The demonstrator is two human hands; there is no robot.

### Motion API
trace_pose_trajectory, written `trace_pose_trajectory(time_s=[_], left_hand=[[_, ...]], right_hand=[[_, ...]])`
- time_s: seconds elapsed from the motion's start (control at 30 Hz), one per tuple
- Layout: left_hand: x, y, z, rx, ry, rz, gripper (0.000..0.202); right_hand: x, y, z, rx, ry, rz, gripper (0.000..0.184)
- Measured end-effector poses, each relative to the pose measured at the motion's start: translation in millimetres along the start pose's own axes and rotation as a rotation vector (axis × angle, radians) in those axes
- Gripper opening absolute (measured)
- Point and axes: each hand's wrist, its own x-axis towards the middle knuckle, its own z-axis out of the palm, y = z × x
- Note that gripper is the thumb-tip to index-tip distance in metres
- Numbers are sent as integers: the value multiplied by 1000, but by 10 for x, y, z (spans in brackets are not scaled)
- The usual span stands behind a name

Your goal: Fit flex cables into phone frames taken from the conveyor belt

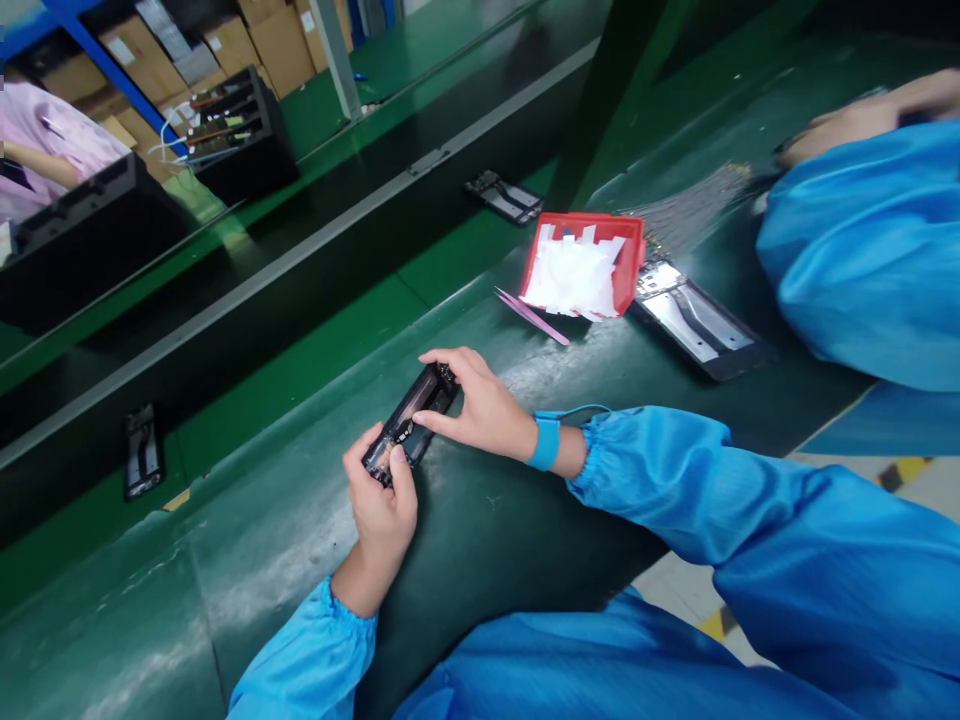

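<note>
Between my two hands is an open phone body (411,420), black with its inner parts showing, held tilted over the green bench. My left hand (384,500) grips its lower end, thumb on the inner side and fingers round the edge. At the upper end, my right hand (484,405) is closed on the phone body, its thumb reaching over the middle of the inside and its fingers at the far edge. A blue wrist strap (546,442) with a thin cord is on my right wrist. What lies under my thumbs is hidden.
A red bin (634,250) of white strips stands beyond my right hand, with pink tweezers (532,316) beside it. Another phone body (694,320) lies right of it; others (144,452) sit on the sunken green strip. A co-worker's blue sleeve (862,260) is at right.
</note>
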Motion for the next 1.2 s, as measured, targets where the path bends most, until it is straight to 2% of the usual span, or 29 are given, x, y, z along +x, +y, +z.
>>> trace_pose_trajectory(time_s=[0.2,0.3,0.53,0.6,0.67,0.73,0.83,0.97,1.1,1.2], left_hand=[[-109,-57,82,-40,-23,-6,40],[-113,-40,95,-3,12,23,38],[-92,-41,81,27,13,91,36],[-33,-43,53,3,22,35,36],[67,-37,15,-44,55,-91,35],[184,-28,-22,-125,74,-229,36],[317,-18,-50,-264,-5,-358,40],[337,-11,-40,-301,-69,-406,45],[293,-12,-40,-327,-178,-448,44],[293,-38,-64,-447,-263,-460,52]], right_hand=[[-102,-120,69,-64,-26,66,79],[-150,-152,97,-70,-42,92,81],[-213,-220,105,-84,-66,93,82],[-223,-224,109,-109,-87,81,90],[-215,-195,106,-134,-126,63,98],[-183,-127,85,-139,-160,37,90],[-105,2,22,-130,-172,-14,62],[-57,46,-53,-143,-172,-107,45],[-87,-43,-77,-239,-307,-251,37],[-89,-73,-88,-208,-332,-234,36]])
